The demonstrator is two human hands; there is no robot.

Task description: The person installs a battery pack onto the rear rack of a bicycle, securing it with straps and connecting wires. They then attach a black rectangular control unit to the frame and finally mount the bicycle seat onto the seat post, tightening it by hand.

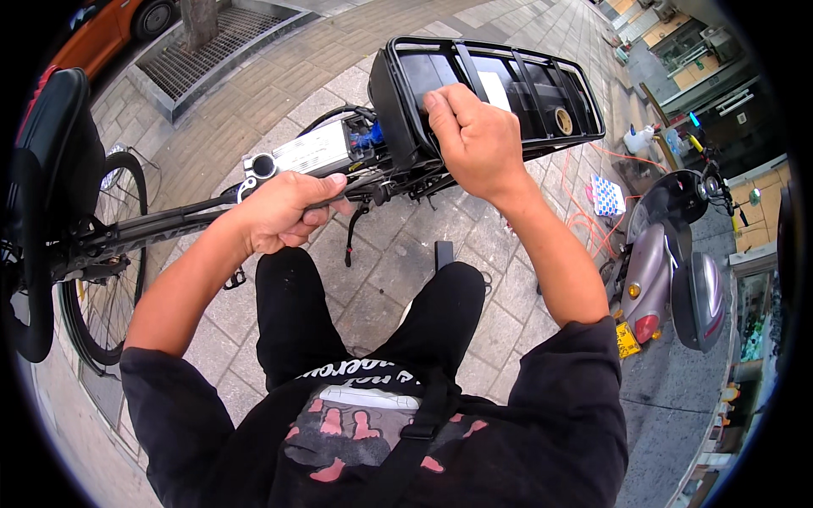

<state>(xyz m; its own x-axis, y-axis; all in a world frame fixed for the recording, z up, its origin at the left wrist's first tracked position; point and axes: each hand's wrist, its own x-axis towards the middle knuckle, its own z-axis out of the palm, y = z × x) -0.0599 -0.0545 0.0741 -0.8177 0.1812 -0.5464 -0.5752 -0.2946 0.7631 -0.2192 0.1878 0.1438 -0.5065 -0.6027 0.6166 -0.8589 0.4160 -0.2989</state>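
Black bicycle rack (pixel 532 97) lies at far right-centre, long axis left to right; right hand (pixel 478 140), nearer, is fisted over its left end, contents indeterminable. Left hand (pixel 292 207) is clamped on a slender black part (pixel 360 180) near the silver box (pixel 313 148).

It's a street pavement (pixel 373 313): tree grate (pixel 174 72), parked car (pixel 118 25).

The rack (pixel 528 87) looks glossy, the silver case (pixel 309 148) metallic, the paving (pixel 385 275) matt stone.
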